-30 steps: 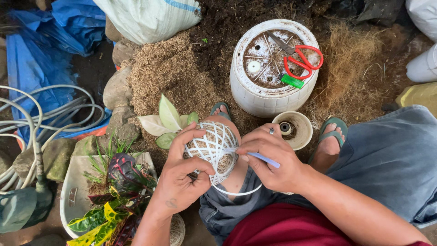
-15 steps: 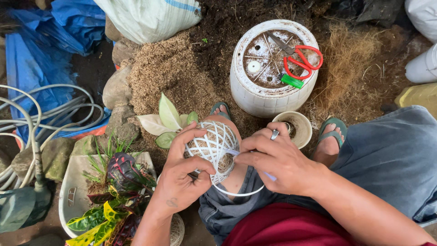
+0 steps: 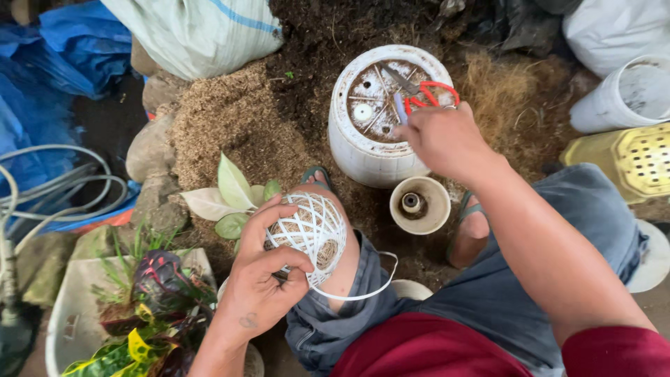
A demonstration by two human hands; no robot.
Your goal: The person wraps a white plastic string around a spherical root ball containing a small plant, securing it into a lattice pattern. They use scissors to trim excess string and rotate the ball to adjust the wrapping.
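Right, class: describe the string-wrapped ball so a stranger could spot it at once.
Start at the upturned white bucket, then drop to the knee just below. The left hand holds the ball there. Unlike the plants beside it, it is round, brown and criss-crossed with white string.

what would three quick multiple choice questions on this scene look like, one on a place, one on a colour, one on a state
1. Where do the scissors lie?
A. on the upturned white bucket
B. in the grey tray of plants
C. on the blue sheet

2. What colour are the scissor handles?
A. green
B. red
C. black

3. How is the wrapped ball held?
A. lying loose on the soil
B. hanging from the white strap
C. gripped in the left hand against the knee

Answers:
1. A, they rest on the bucket's upturned base, where the right hand reaches.
2. B, the loops show red beside the fingers.
3. C, left fingers curl round the ball, pressed to the knee.
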